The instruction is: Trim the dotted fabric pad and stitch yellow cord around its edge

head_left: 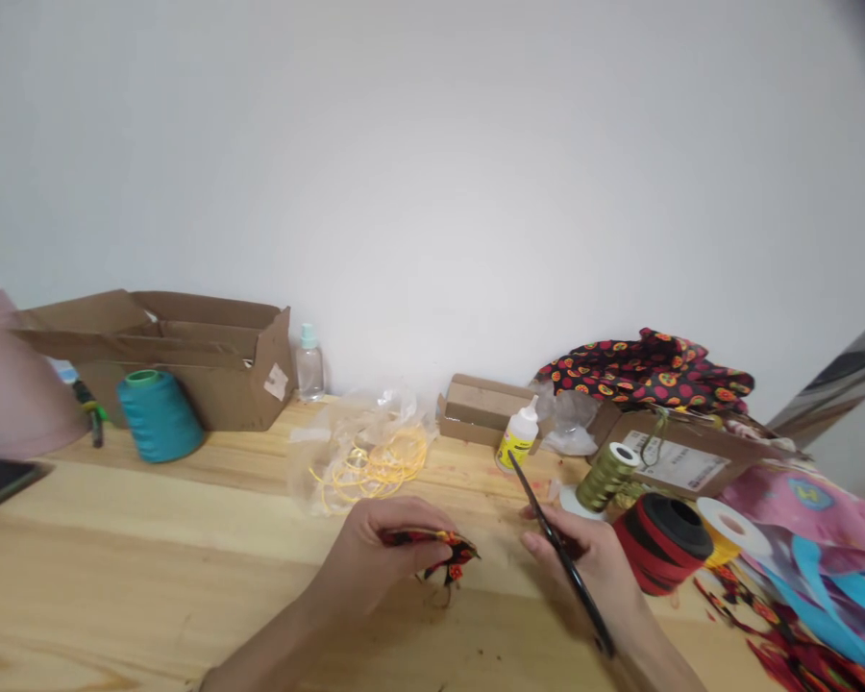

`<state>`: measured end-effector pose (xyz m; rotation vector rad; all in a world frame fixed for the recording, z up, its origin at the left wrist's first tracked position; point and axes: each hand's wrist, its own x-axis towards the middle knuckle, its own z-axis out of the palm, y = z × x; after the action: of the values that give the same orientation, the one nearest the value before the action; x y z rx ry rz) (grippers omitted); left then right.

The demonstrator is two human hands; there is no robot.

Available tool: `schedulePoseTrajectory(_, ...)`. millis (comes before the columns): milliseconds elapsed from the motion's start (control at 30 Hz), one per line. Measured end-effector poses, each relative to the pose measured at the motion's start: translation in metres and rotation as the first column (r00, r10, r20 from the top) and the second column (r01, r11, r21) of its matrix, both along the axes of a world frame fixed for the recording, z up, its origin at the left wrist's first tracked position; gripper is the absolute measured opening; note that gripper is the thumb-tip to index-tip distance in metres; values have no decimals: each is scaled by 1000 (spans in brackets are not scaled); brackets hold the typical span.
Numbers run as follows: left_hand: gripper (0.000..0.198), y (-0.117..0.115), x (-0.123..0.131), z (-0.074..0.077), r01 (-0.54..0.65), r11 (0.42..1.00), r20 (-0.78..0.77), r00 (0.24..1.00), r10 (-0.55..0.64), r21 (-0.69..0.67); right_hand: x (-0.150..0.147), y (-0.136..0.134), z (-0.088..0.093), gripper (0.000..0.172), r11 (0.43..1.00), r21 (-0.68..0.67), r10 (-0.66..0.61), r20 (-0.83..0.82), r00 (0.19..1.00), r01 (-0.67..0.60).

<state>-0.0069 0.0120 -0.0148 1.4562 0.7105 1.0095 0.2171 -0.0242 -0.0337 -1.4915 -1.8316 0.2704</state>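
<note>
My left hand (367, 557) is closed on a small folded piece of black fabric (465, 550) with a red and orange print. Loose threads and a scrap of the cloth hang from its lower edge. A long, slender black tool (566, 562), narrow at its far tip, lies across my right hand (595, 557), whose thumb and fingers grip it. I cannot make out what kind of tool it is. Its tip overlaps the front of a white glue bottle (517, 442) with a yellow label; whether they touch does not show. The two hands are apart, just above the wooden table.
Behind my hands, a clear bag of yellow cord (382, 466) lies before the wall. Teal thread (159, 418) and an open cardboard box (209, 384) stand left. On the right are an olive spool (605, 481), a red-black roll (659, 548) and printed cloth (649, 370).
</note>
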Motion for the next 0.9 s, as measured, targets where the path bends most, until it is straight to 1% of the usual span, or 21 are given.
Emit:
schedulePoseTrajectory(67,8,1,0,-1,-17,991,48,999,11,129,-2,1,-4,28,999,-18,-38,-58,998,37)
schedulePoseTrajectory(133,13,2,-1,-2,-37,958,93,996,11,284,-4,1,-6,28,998,-23,-59,-92,994,58)
schedulePoseTrajectory(200,18,4,-2,-2,-40,880,75,997,5,473,-6,1,-7,28,998,-24,-68,-117,991,65)
schedulePoseTrajectory(267,20,4,-4,-2,-28,773,17,1000,22,634,-8,1,-7,28,997,-23,-70,-137,988,67)
schedulePoseTrajectory(300,20,4,-5,-1,-22,722,-14,999,43,691,-9,1,-7,28,997,-23,-70,-144,987,67)
schedulePoseTrajectory(333,20,3,-5,0,-18,679,-42,997,71,734,-9,1,-7,28,997,-24,-71,-149,986,68)
schedulePoseTrajectory(400,20,1,-7,1,-17,610,-79,988,130,792,-11,1,-7,29,998,-25,-67,-151,986,64)
schedulePoseTrajectory(533,24,-4,-9,4,-9,493,-113,970,216,870,-13,0,-8,27,998,-24,-60,-157,986,57)
schedulePoseTrajectory(600,28,-6,-9,5,-2,445,-126,958,257,896,-15,-1,-7,25,998,-20,-55,-186,981,53)
schedulePoseTrajectory(667,27,-7,-8,4,-10,423,-123,950,285,906,-17,-2,-6,25,999,-20,-45,-259,965,41)
schedulePoseTrajectory(733,23,-7,-8,4,-8,428,-125,951,282,904,-21,-4,-4,29,1000,-28,-21,-400,916,11)
schedulePoseTrajectory(767,22,-7,-7,4,-9,440,-124,954,273,898,-23,-5,-4,33,999,-32,5,-487,873,-24)
schedulePoseTrajectory(833,21,-8,-6,4,-6,485,-135,957,257,875,-28,-7,-4,43,992,-31,75,-644,761,-124)
schedulePoseTrajectory(900,24,-9,-4,4,-16,534,-140,958,250,845,-33,-9,-3,50,975,-16,141,-727,672,-222)
